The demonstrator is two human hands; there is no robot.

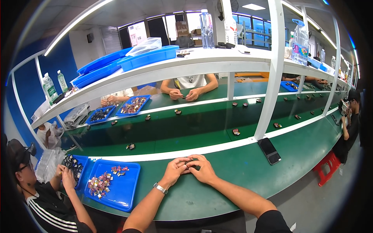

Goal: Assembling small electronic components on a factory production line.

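We have both hands together over the green desk (175,206), near its far edge. Our left hand (176,169) and right hand (201,169) meet at the fingertips, narrowed around a small dark piece (192,167); it sits between them, mostly covered by our fingers, so we cannot tell its exact shape. We wear a metal wristwatch (160,188) just behind the left hand.

To the left of our left hand, near it, lies a blue tray (124,194) with a heap of small reddish parts (99,185), a few lying apart from the heap. Farther left, beside that tray, a co-worker's hands (67,175) are close to a second tray, which holds dark parts (73,166).

To the right of our right hand, well apart from it, a black phone (269,150) lies flat on the desk. Just beyond both our hands runs a white strip (217,147), and past it small pieces lie scattered along a dark green belt (175,132).
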